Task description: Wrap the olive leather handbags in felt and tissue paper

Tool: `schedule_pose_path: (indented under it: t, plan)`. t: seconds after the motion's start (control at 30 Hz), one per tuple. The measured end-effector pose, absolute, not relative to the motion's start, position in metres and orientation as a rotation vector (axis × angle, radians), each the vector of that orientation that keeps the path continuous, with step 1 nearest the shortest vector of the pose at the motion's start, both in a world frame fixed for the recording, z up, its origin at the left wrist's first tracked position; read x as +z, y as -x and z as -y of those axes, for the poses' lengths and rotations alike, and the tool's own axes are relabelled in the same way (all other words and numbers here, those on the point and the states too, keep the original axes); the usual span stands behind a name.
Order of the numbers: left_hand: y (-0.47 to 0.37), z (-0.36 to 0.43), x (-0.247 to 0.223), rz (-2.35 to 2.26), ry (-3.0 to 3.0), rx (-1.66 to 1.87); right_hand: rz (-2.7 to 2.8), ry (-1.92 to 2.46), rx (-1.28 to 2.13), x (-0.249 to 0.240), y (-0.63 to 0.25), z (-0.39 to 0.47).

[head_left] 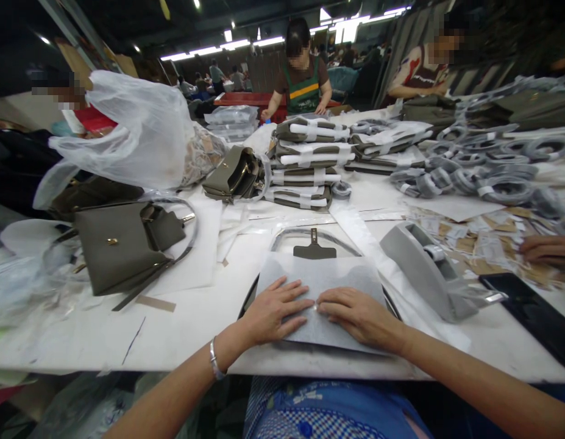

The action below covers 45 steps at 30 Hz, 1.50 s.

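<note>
A handbag lies flat in front of me under a sheet of white tissue paper (291,323), its dark sides showing at left and right. My left hand (280,308) rests on the paper with the fingers spread. My right hand (358,314) also touches the paper, fingers slightly bent, their tips beside a small metal clasp (315,306) that shows at the middle. Beyond the sheet's far edge stick out a wrapped handle (286,236) and an olive flap tab (314,250) with a metal fitting. The bag's body is mostly hidden.
An olive handbag (113,250) stands at left, near a clear plastic bag (136,134). At right are a grey tape dispenser (419,268), a black phone (529,317) and scattered tags (483,238). Behind lie stacked wrapped bags (309,152) and coiled straps (506,177). Co-workers stand beyond.
</note>
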<state>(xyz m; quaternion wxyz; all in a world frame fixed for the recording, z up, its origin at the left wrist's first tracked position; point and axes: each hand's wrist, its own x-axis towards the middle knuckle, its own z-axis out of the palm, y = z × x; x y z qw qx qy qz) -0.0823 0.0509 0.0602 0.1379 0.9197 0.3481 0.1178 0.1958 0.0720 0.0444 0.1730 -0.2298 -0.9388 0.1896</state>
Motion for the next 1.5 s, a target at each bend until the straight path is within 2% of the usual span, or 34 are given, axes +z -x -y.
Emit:
schedule_pose_path:
  t: [0.43, 0.73, 0.93, 1.1, 1.37, 1.5]
  plan:
    - [0.079, -0.05, 0.07, -0.935, -2.693, 0.157, 2.713, 0.592, 0.444, 0.044, -0.196, -0.069]
    - [0.078, -0.055, 0.073, -0.918, -2.69, 0.115, 2.773, 0.71, 0.265, 0.038, -0.192, -0.06]
    - [0.08, -0.06, 0.076, -0.855, -2.659, 0.034, 2.826, 0.816, 0.347, 0.04, -0.2, -0.055]
    - [0.088, -0.058, 0.068, -0.842, -2.693, 0.056, 2.891, 0.72, 0.371, 0.045, -0.212, -0.061]
    - [0.092, -0.062, 0.041, -0.857, -3.067, 0.165, 2.68, 0.598, -0.053, 0.002, -0.221, -0.067]
    - [0.096, -0.073, 0.028, -0.86, -3.107, 0.321, 2.598, 0.651, 0.096, 0.002, -0.23, -0.075]
